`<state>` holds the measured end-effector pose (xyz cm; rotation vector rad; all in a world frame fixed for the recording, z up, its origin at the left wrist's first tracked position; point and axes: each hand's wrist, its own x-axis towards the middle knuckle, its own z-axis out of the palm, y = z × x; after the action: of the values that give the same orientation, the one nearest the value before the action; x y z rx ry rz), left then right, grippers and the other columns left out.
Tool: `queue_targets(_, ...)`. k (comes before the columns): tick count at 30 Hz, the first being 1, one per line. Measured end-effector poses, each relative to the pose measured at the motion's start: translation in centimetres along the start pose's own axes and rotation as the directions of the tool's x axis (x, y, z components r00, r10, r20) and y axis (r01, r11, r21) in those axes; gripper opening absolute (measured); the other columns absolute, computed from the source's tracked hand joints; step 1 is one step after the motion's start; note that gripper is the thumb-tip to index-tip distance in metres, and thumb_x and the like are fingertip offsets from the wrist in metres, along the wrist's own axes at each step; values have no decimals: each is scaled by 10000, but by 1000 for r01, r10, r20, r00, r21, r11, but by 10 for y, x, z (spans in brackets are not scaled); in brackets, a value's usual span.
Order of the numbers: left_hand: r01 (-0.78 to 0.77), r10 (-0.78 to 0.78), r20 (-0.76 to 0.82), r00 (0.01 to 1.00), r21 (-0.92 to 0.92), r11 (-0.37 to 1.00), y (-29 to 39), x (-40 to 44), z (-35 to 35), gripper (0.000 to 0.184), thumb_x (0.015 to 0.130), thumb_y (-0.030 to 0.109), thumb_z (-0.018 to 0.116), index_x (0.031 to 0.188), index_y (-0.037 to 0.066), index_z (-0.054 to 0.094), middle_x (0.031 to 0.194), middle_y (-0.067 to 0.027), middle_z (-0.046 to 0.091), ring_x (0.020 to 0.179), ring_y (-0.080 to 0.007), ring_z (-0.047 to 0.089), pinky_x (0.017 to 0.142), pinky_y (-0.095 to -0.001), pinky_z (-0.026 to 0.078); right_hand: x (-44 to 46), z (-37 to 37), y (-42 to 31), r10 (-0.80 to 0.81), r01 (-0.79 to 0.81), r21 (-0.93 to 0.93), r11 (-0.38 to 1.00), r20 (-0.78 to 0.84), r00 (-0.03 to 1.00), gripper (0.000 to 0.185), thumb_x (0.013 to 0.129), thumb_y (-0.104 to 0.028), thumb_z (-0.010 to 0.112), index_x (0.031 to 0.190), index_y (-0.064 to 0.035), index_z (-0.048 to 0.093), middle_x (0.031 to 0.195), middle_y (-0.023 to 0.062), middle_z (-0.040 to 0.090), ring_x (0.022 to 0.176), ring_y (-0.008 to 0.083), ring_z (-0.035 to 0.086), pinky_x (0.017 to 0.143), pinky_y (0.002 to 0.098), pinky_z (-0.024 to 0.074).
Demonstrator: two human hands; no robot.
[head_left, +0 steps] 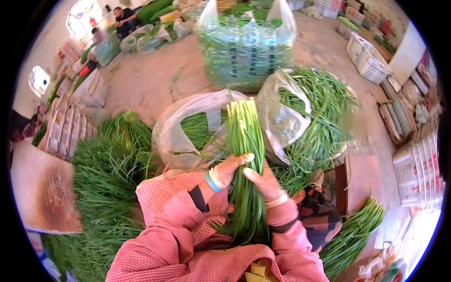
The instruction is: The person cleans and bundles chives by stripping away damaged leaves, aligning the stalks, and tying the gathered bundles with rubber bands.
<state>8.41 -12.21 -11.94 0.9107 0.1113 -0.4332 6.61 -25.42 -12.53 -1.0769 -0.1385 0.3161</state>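
The left hand (226, 172) and right hand (267, 183) both grip 1 bundle of green stalks (246, 136), pale ends far, on the near side of 2 open bags (164, 127). The step looks like evening the bundle; next probably calls for holding it tight.

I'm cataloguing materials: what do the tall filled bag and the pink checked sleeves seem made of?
Tall filled bag: likely thin, glossy plastic film; see-through and wrinkled, with highlights.
Pink checked sleeves: likely woven cloth, perhaps cotton; matte with soft folds.
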Motion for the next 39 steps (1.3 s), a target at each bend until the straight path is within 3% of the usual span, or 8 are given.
queue_targets(5,-194,65,272,960,481,855,-13,-44,25,1019,615,242,775,1355,63,98,1274,-76,333,1155,-166,330,947,-310,314,-15,8,7,52,110,490,865,-305,951,354,788,-167,627,1097,-39,509,973,54,584,802,158,569,723,272,475)
queue_targets(12,332,-451,47,891,608,721,18,-100,2,611,689,97,706,1225,48,417,935,-9,558,637,-53,513,540,-195,446,-11,-20,-20,61,34,543,839,-156,986,725,691,-528,628,1216,-82,403,1137,118,516,1050,240,504,894,379,432)
queue_targets(15,-46,-427,-32,904,984,-170,71,-130,-11,703,704,338,663,1276,68,358,1249,-132,450,1137,-212,437,992,-361,283,-9,-55,-27,-18,24,614,789,-16,1000,504,803,-463,535,1128,-80,495,823,31,561,729,141,550,652,295,480)
queue_targets(18,-373,-194,319,928,810,-452,83,-155,-5,703,667,332,676,1255,72,391,1191,-147,494,1049,-246,508,933,-318,354,-8,-57,2,41,-45,345,937,19,999,356,805,-405,569,932,-74,603,455,-70,338,392,47,328,374,199,247)
queue_targets(22,41,-84,-69,994,953,-299,101,-177,-8,610,649,202,679,1204,88,451,943,-190,597,828,-255,607,759,-311,459,4,-134,21,125,134,418,899,-536,835,316,815,-395,558,797,-80,577,465,-76,327,364,39,287,351,195,232)
queue_targets(27,193,121,-161,980,921,-340,99,-164,-35,530,722,219,585,1228,159,440,864,-163,598,762,-315,582,668,-368,460,-41,-87,18,360,-361,320,876,63,931,790,726,-614,515,1252,-72,281,1268,137,390,976,272,534,626,283,457)
queue_targets(33,9,289,195,937,815,-579,110,-144,-16,640,708,189,625,1291,149,363,964,-152,579,815,-296,593,700,-340,469,-35,-23,54,214,-328,199,923,443,871,382,784,-241,611,1095,-50,501,820,59,599,584,128,528,450,233,405)
queue_targets(39,74,362,192,912,792,-606,137,-150,-19,684,690,142,640,1304,126,338,1005,-168,580,827,-310,595,702,-335,478,-43,-92,3,-91,97,5,995,-315,945,266,800,-278,596,988,-92,566,701,11,549,565,105,468,497,233,393)
